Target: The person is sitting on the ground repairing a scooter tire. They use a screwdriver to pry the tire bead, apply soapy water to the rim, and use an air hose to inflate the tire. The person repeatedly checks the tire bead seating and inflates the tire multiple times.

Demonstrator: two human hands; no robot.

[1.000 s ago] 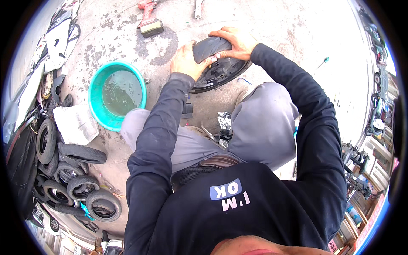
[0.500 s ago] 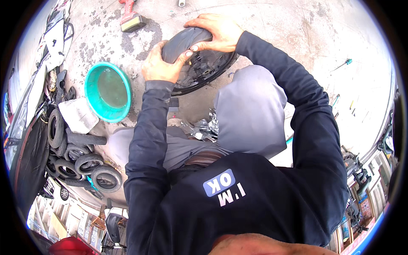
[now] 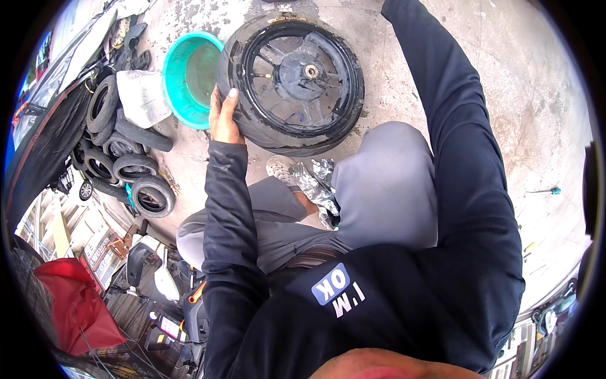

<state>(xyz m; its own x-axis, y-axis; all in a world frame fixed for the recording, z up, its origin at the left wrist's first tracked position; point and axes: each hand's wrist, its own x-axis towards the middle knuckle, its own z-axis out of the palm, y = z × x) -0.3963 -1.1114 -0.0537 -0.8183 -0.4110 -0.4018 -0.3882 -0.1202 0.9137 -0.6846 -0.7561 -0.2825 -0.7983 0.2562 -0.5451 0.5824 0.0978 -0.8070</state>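
Note:
A motorcycle wheel (image 3: 307,66) with a black rim and tyre lies in front of me, its hub and spokes facing up. My left hand (image 3: 226,117) grips the tyre (image 3: 268,136) at its near left edge, with the thumb on the upper sidewall. The right arm (image 3: 451,107) reaches far forward past the wheel's right side. My right hand is beyond the top edge of the picture. A small blue loop (image 3: 295,117) shows near the rim's lower part.
A teal basin (image 3: 169,82) with murky water stands left of the wheel, beside a whitish sack (image 3: 140,95). Several worn tyres (image 3: 153,197) are piled farther left. Scooters (image 3: 151,268) stand at the lower left. A teal-handled tool (image 3: 554,191) lies on the floor at right.
The wheel has gone from tilted up to lying with its face toward me. My right hand has let go of the tyre and moved forward out of view. The whole view has shifted.

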